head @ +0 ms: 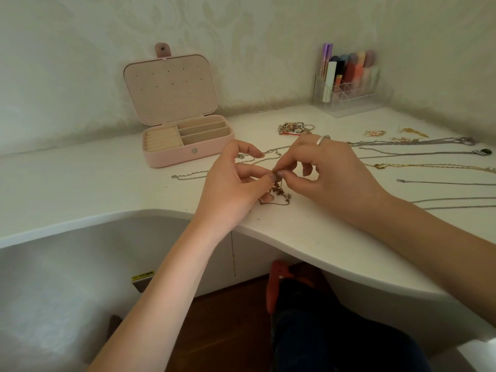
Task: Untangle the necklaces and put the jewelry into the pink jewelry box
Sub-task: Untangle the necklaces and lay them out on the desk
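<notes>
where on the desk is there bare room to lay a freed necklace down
Bare desk lies left of the pink jewelry box, and along the front edge below the right hand. It is crowded to the right, where chains lie in rows, and behind the hands by the bracelet pile.

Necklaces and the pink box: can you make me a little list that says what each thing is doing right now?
left hand: pinches the tangled necklace
right hand: pinches the same tangle; a ring on one finger
tangled necklace: bunched, dark charms, near the table's front edge
pink jewelry box: lid open, compartments look empty
silver chain: lies on the table, runs behind the hands
other necklaces: laid out straight, to the right
small jewelry pile: behind the hands
clear organizer: back corner, holds cosmetics
</notes>
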